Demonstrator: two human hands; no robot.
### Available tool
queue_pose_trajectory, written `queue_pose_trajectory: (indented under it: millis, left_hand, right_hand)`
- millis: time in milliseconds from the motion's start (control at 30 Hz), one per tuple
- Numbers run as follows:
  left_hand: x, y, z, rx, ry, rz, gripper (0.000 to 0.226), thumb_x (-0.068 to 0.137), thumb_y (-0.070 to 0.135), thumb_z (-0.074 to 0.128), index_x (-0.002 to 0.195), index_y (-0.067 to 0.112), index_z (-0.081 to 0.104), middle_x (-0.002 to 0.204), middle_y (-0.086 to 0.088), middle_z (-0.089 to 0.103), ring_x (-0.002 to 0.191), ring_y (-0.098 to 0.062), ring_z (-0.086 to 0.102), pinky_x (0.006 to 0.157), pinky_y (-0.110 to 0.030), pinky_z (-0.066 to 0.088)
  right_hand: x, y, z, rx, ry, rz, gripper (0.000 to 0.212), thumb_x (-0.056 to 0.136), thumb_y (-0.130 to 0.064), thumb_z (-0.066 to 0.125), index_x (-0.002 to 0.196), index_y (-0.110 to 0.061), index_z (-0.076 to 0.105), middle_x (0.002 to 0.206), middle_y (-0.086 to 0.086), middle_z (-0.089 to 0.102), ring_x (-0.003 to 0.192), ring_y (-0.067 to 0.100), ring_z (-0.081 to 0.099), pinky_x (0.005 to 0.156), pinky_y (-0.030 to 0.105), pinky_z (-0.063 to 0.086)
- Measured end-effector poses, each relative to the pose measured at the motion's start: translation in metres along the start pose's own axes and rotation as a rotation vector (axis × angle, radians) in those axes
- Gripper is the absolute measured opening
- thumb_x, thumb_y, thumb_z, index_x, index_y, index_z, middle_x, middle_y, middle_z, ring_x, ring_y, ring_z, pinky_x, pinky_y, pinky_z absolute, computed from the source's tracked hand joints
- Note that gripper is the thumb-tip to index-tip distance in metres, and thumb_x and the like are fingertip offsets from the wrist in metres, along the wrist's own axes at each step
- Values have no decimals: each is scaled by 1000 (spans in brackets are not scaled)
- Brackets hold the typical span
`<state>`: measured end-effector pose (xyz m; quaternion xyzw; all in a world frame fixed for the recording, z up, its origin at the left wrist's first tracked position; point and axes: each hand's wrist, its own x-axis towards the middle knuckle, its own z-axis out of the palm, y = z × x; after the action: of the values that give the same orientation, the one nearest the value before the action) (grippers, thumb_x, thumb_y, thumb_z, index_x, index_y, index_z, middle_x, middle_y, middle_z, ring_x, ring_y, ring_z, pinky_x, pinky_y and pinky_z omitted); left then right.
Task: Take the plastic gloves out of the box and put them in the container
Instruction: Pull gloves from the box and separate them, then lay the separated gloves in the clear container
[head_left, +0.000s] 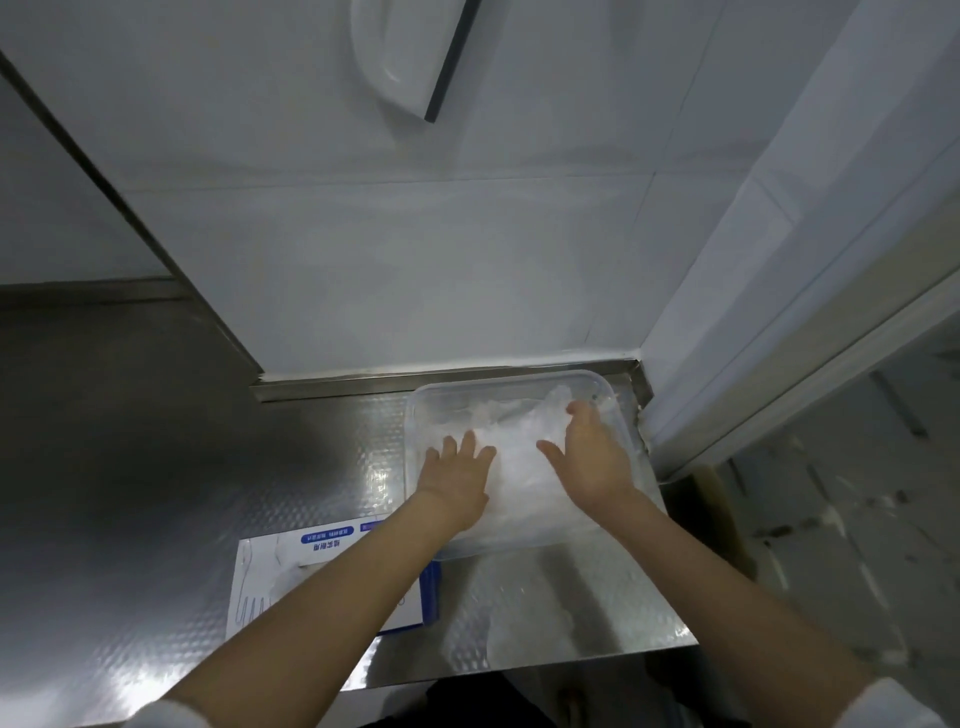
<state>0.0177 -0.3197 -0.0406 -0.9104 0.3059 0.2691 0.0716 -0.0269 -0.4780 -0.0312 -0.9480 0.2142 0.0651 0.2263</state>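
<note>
While my left hand (457, 480) and right hand (592, 457) press open-palmed, crumpled clear plastic gloves (519, 462) fill the transparent rectangular plastic container (519, 375).
My left forearm (337, 587) partly hides the white-and-blue cardboard box (280, 566) on the steel counter (156, 493).

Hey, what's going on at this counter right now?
A person has both bare hands in a clear container that sits on a steel counter. The left hand and the right hand lie flat on a pile of thin plastic gloves inside it, apparently pressing them down. The glove box lies on the counter nearer the person, partly under the left forearm.
</note>
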Motion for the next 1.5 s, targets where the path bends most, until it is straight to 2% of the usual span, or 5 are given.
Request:
queue_pose_trajectory:
  millis: [133, 267, 933, 1333, 1500]
  left_hand:
    - [4, 5, -1, 56, 70, 20, 61, 95, 31, 49, 147, 15, 20, 153, -14, 16, 137, -33, 22, 110, -42, 23]
    - [8, 5, -2, 67, 141, 25, 60, 92, 33, 53, 143, 14, 26, 141, -11, 32, 128, -29, 32, 105, -37, 29]
    - [19, 0, 5, 489, -171, -64, 81, 94, 37, 50, 151, 12, -1, 156, -18, 10, 142, -39, 15, 116, -44, 14]
    - [-65, -52, -21, -48, 714, 54, 37, 84, 6, 55, 120, 16, 57, 117, -4, 59, 111, -25, 54, 99, -34, 23]
    - [-110, -104, 18, -116, 559, -150, 35, 86, 7, 51, 121, 13, 53, 122, -7, 52, 114, -26, 47, 95, -36, 28]
  right_hand:
    - [-16, -12, -14, 128, 268, -351, 28, 94, -12, 54, 122, -10, 53, 118, 5, 54, 109, 17, 52, 92, 27, 44]
    - [-7, -18, -5, -107, -95, -647, 25, 92, -14, 57, 117, -12, 56, 120, 4, 52, 110, 19, 50, 87, 31, 44]
    - [29, 17, 10, -566, -480, -394, 76, 81, -28, 71, 144, -17, 29, 151, 3, 27, 137, 21, 29, 105, 34, 33]
    - [-55, -69, -5, 32, 229, -676, 30, 84, 2, 61, 113, -9, 61, 108, 6, 61, 98, 17, 57, 76, 24, 46]
    - [-100, -103, 36, 21, 55, -998, 42, 68, 13, 68, 105, -6, 61, 98, 10, 62, 87, 16, 53, 71, 24, 38]
